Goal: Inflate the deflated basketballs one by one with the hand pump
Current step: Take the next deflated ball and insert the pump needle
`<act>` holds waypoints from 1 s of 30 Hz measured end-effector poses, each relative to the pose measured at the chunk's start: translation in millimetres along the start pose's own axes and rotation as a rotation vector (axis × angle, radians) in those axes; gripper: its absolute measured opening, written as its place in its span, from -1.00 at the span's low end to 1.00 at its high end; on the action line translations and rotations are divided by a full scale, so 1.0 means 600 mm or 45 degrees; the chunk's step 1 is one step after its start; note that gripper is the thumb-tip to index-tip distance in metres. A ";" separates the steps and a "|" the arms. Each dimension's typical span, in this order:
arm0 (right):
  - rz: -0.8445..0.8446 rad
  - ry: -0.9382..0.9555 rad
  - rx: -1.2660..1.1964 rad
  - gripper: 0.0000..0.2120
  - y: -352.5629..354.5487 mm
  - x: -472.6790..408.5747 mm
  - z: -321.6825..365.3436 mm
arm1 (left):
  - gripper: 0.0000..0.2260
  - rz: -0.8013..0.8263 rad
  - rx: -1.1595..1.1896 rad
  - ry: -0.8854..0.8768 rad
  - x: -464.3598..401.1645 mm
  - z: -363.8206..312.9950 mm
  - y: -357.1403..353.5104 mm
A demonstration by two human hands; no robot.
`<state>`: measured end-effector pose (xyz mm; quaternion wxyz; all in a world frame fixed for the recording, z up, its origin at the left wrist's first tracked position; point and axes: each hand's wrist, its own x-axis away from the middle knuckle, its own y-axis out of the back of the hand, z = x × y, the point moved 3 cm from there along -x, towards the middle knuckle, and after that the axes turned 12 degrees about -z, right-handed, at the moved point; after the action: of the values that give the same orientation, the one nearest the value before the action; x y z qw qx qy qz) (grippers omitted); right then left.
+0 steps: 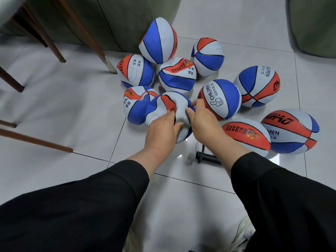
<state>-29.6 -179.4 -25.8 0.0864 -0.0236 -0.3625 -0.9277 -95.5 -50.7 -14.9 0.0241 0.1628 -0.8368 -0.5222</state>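
Note:
Several deflated red, white and blue basketballs lie in a cluster on the tiled floor. Both my hands grip one crumpled ball (169, 106) at the front of the cluster. My left hand (162, 128) holds its near left side, fingers curled into the soft skin. My right hand (202, 119) holds its right side, thumb and fingers pinching a fold. A black hand pump (207, 158) lies on the floor just below the ball, partly hidden under my right forearm. A rounder ball marked CHILDREN (221, 99) sits right beside my right hand.
Wooden chair legs (101, 53) stand at the left and back left. A green fabric-covered piece of furniture (101, 20) backs the cluster. More balls (291, 131) lie to the right. My shoe (243, 231) is at the bottom. Bare tiles lie to the left.

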 end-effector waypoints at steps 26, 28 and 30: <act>-0.080 0.075 0.038 -0.78 0.041 -0.014 -0.022 | -0.69 -0.026 -0.328 -0.050 -0.032 -0.009 0.014; -0.076 0.085 0.046 -0.76 0.039 -0.015 -0.020 | -0.69 -0.041 -0.339 -0.084 -0.029 -0.014 0.015; -0.076 0.087 0.044 -0.75 0.036 -0.014 -0.020 | -0.69 -0.063 -0.328 -0.087 -0.026 -0.016 0.017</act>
<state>-17.2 -201.7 -21.2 0.0715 0.0202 -0.3758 -0.9237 -81.0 -50.4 0.7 0.0032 0.1611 -0.7590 -0.6309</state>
